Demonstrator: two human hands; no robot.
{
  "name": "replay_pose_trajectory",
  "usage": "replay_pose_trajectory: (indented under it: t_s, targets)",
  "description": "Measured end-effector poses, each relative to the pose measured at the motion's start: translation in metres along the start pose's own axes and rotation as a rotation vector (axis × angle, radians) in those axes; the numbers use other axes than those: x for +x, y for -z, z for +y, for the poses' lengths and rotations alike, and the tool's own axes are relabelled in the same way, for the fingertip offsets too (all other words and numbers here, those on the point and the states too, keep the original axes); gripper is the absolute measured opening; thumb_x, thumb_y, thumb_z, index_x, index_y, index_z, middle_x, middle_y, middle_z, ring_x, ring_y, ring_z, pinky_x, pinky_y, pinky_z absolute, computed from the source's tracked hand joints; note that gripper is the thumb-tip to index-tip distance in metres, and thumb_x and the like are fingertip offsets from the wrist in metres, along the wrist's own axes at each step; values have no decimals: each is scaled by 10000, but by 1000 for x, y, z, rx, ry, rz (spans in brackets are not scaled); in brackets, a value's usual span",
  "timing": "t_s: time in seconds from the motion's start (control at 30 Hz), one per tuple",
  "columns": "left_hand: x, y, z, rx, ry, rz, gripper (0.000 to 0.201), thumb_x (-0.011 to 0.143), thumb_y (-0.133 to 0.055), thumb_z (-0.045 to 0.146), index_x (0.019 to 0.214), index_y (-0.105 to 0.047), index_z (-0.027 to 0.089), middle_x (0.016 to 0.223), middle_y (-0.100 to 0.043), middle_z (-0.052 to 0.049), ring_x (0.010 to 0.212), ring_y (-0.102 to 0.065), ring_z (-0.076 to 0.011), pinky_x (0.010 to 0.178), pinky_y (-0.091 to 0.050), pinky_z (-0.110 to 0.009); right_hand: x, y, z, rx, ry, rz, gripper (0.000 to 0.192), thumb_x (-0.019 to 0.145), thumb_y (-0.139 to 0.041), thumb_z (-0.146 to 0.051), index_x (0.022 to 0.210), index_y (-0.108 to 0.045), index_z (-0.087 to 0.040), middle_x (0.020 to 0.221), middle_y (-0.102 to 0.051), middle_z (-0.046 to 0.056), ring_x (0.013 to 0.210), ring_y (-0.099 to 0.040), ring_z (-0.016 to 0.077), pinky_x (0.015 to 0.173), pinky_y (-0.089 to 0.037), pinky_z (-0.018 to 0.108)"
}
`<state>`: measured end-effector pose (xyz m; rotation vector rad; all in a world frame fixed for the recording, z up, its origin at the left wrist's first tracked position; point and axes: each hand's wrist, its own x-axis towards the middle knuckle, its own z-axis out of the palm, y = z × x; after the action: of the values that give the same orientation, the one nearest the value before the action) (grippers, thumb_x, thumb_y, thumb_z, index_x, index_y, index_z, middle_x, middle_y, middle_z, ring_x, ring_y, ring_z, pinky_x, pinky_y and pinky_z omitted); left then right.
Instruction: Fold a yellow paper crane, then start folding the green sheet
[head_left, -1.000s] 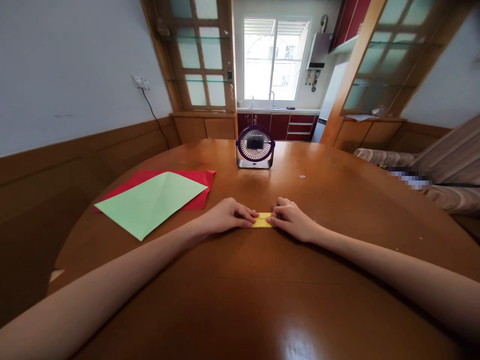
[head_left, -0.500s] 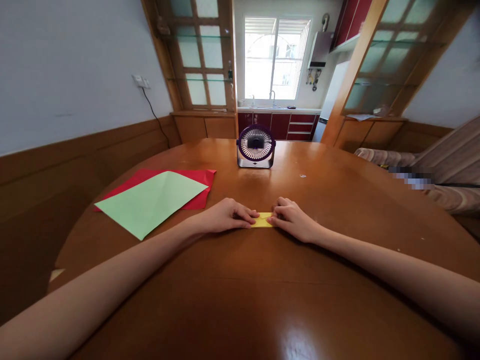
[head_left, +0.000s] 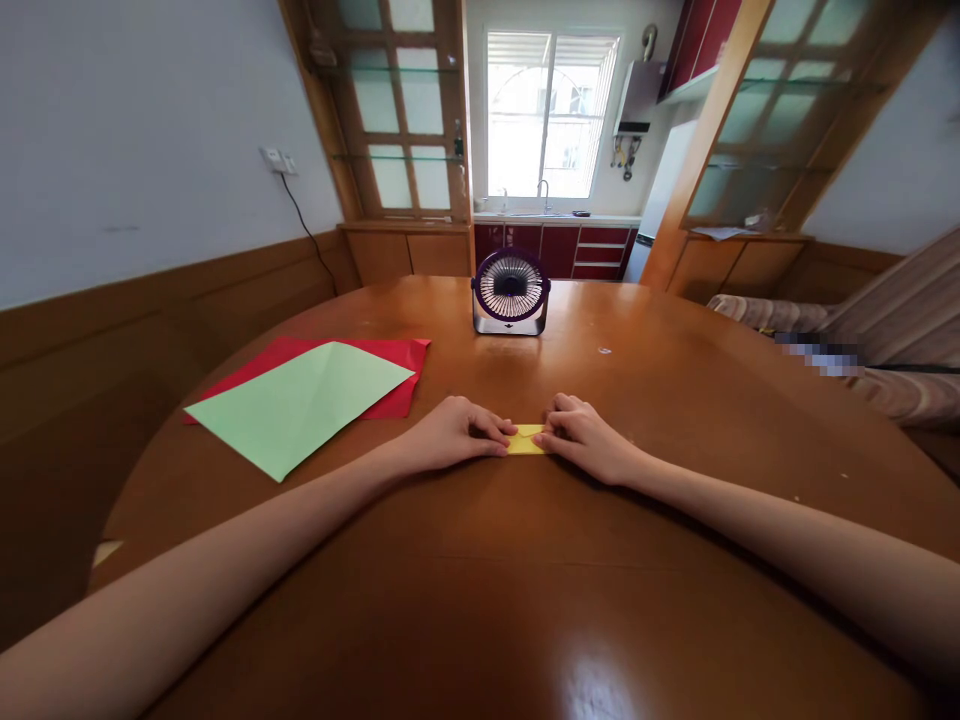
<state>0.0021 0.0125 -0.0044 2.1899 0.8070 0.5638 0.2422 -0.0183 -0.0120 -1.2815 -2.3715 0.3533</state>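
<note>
A small folded piece of yellow paper [head_left: 527,441] lies on the brown wooden table [head_left: 480,620], a flap edge showing across its upper part. My left hand [head_left: 463,434] grips its left end, fingers bent over the paper and thumb at the near edge. On the right end, my right hand [head_left: 583,438] is closed with its thumb and curled fingers pressing the paper. Both ends of the yellow paper are hidden under the fingers.
A light green sheet [head_left: 304,405] lies over red paper [head_left: 416,355] at the left. Beyond my hands stands a small purple fan [head_left: 511,288]. A tiny scrap [head_left: 604,351] rests right of the fan. A striped sofa [head_left: 900,400] is at the far right.
My left fingers have slid very slightly right along the yellow paper. My right hand keeps its hold, and the camera view has shifted a little.
</note>
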Motion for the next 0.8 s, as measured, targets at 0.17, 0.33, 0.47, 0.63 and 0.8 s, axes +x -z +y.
replay_pose_trajectory:
  t_s: [0.17,0.33,0.47,0.63,0.8]
  targets:
    - [1,1,0,1,14,6,141,741,-738,259,870,-768,210,1092,-720,-64,1121,-631,-228,987,-479,-362,0,-1,0,1,1,0,287,930,-516,-314,684,-538,-167,853,-494,48,843,-469,191,783,-387,338]
    - [3,4,-2,-13,0,-50,162,748,-728,231,901,-762,190,1088,-721,-71,1123,-630,-221,1002,-469,-356,-1,0,0,-1,6,-4,288,930,-517,-312,688,-549,-160,858,-491,52,841,-466,191,776,-389,338]
    - [1,10,-2,14,-60,-111,207,795,-679,194,993,-740,193,1138,-703,-67,1155,-611,-203,1013,-463,-344,-1,0,0,0,0,-2,284,931,-517,-319,700,-558,-160,861,-493,52,844,-468,190,778,-390,336]
    - [-5,10,2,158,-250,-120,299,891,-539,139,1141,-684,218,1272,-630,-64,1179,-590,-172,1007,-467,-318,0,0,1,6,4,-1,295,935,-508,-332,699,-553,-162,853,-490,48,840,-468,190,785,-391,345]
    - [-10,1,9,514,-523,-66,350,906,-440,98,1138,-677,210,1193,-661,-71,1082,-616,-193,946,-494,-339,0,0,3,8,13,-10,298,937,-508,-334,699,-549,-160,864,-493,49,847,-465,188,800,-388,350]
